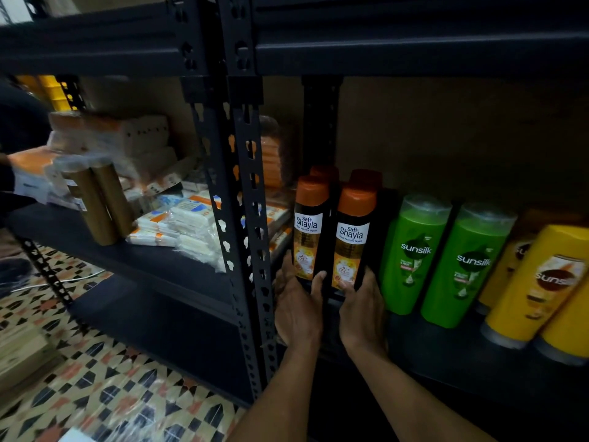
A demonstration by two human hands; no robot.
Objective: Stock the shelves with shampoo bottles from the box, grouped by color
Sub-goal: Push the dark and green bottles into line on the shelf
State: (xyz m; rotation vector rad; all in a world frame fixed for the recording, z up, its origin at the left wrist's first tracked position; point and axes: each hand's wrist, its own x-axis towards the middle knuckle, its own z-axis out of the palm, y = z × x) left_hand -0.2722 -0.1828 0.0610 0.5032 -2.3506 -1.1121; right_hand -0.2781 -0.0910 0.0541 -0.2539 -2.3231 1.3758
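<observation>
Two black shampoo bottles with orange caps stand upright at the left end of the dark shelf (446, 355). My left hand (298, 304) grips the base of the left black bottle (309, 228). My right hand (361, 309) grips the base of the right black bottle (353, 237). Two more orange-capped bottles (366, 177) stand behind them. To the right stand two green bottles (414, 253) (468, 266), then yellow bottles (535, 282) at the far right. The box is out of view.
A perforated black upright post (245, 218) stands just left of my left hand. Beyond it, the neighbouring shelf holds two gold cylinders (98, 205) and several white and orange packets (185, 224). Patterned floor tiles (111, 393) lie below.
</observation>
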